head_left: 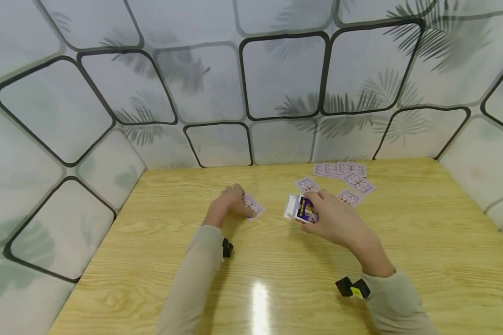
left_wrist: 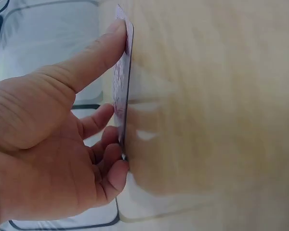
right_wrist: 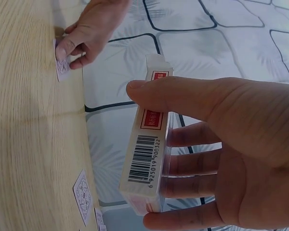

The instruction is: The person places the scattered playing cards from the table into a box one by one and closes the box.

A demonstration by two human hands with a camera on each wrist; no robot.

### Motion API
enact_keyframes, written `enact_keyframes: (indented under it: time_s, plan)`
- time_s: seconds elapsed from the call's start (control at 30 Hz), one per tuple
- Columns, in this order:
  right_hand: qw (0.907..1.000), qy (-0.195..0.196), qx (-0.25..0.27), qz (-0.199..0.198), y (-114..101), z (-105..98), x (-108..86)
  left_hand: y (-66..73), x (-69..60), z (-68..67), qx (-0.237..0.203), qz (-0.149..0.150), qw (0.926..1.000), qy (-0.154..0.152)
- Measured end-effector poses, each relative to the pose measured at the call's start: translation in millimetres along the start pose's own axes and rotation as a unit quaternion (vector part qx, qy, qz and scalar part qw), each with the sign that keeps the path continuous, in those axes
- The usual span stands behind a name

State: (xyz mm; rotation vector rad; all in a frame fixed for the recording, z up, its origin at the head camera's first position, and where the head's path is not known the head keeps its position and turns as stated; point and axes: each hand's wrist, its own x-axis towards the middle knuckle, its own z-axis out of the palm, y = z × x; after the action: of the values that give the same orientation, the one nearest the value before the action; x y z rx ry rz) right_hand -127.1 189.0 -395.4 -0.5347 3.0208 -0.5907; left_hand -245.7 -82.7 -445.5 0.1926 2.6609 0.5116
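Observation:
My left hand [head_left: 229,203] holds a playing card [head_left: 253,204] at the middle of the wooden table, its patterned back up. In the left wrist view the thumb presses one end of the card [left_wrist: 120,82] and curled fingertips meet the other end. To the right, my right hand [head_left: 339,221] grips a playing card box [head_left: 307,210] above the table, its white flap open toward the left. The right wrist view shows the thumb across the box's narrow side [right_wrist: 144,154] with its barcode, and fingers behind it. Whether cards are inside is hidden.
Several face-down cards lie beyond the right hand: a single card [head_left: 307,184], another card [head_left: 349,197], a tilted card [head_left: 359,184] and an overlapping row of cards [head_left: 331,170] near the back edge. A patterned cloth wall [head_left: 282,79] borders the wooden table [head_left: 151,260].

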Motion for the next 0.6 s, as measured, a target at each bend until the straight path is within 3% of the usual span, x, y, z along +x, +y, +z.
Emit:
enact_keyframes:
  time_s: [0.2, 0.43, 0.6]
  plan:
    - [1.0000, 0.006, 0.001, -0.003, 0, 0, -0.4, -4.5, -10.1, 5.0, 0.014, -0.006, 0.9998, 0.009]
    - [0.9999, 0.007, -0.005, -0.006, -1, 1, 0.7, -4.0, -29.6, 8.5, -0.054, -0.002, 0.9985, -0.005]
    - [0.9999, 0.002, -0.006, -0.011, -2, 2, 2.0, -4.1, -40.4, 7.9, -0.028, 0.000, 0.9995, -0.015]
